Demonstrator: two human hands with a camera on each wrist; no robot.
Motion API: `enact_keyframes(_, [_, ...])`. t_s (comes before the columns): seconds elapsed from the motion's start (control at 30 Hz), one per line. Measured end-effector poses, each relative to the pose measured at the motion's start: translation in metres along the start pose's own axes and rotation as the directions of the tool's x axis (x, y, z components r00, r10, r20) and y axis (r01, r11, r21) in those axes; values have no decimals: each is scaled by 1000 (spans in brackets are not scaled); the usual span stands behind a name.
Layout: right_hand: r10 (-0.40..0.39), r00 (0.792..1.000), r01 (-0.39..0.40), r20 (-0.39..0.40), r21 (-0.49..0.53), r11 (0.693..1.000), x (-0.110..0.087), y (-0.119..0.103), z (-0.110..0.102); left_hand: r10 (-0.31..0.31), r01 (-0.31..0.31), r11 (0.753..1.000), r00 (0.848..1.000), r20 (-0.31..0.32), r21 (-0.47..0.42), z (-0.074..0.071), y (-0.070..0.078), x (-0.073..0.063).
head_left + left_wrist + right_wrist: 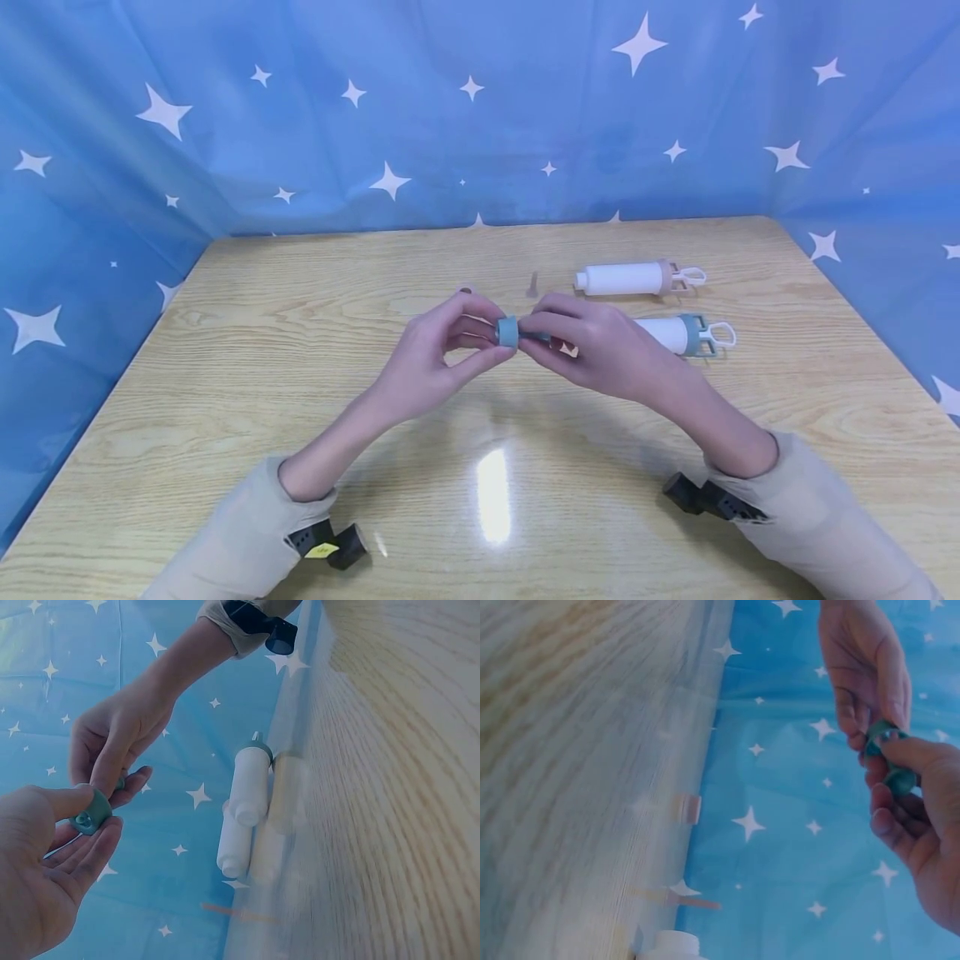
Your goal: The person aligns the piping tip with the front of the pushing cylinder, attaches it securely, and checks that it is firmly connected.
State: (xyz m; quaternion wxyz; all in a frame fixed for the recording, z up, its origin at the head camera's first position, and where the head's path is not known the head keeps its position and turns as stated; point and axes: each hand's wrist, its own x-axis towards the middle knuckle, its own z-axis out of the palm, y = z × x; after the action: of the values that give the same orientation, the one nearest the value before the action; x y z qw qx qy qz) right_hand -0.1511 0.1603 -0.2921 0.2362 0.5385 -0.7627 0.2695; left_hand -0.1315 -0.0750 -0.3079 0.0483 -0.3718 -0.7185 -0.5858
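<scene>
**Small blue-green cap [507,332] pinched between your two hands**

The cap is in the air above the tabletop [225,375], gripped by the thumb and fingers of your left hand [429,357]. Your right hand [603,348] pinches a small blue-green piece [901,781] just beside it. The cap looks like light, stiff plastic, probably smooth and a little slippery, but not fragile; its outer wall seems the best place to hold, with the opening left uncovered. The small piece is surely also light, and with so little surface to grasp, it could slip.

Your fingers cover most of this piece, so I cannot tell its full shape, nor whether it is joined with the cap. Farther away lie a white tube with pink end [622,279], fully visible from the head, and a white tube with blue-green end [663,335], whose front part is hidden by your right hand. A thin pinkish stick [697,904] is too blurred to describe.
</scene>
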Motion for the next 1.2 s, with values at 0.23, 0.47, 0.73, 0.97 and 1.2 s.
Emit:
enact_keyframes(0.23, [-16,999,16,-30,14,1000,3,-2,2,-2,2,1000,1000,-7,-8,1,0,0])
enact_keyframes(0.47, [-5,999,7,-50,43,999,5,-2,3,-4,3,1000,999,-32,-15,0,0,0])
enact_keyframes(0.73, [-38,996,45,-83,80,996,8,-4,3,-11,10,999,999,-52,-32,-1,2,0])
enact_keyframes(0.97, [-51,996,64,-75,174,983,8,-4,0,10,-14,997,998,-64,-74,-3,2,1])
enact_keyframes(1.2, [-48,994,66,-102,183,981,8,-4,0,8,-15,995,998,-65,-101,-3,3,1])
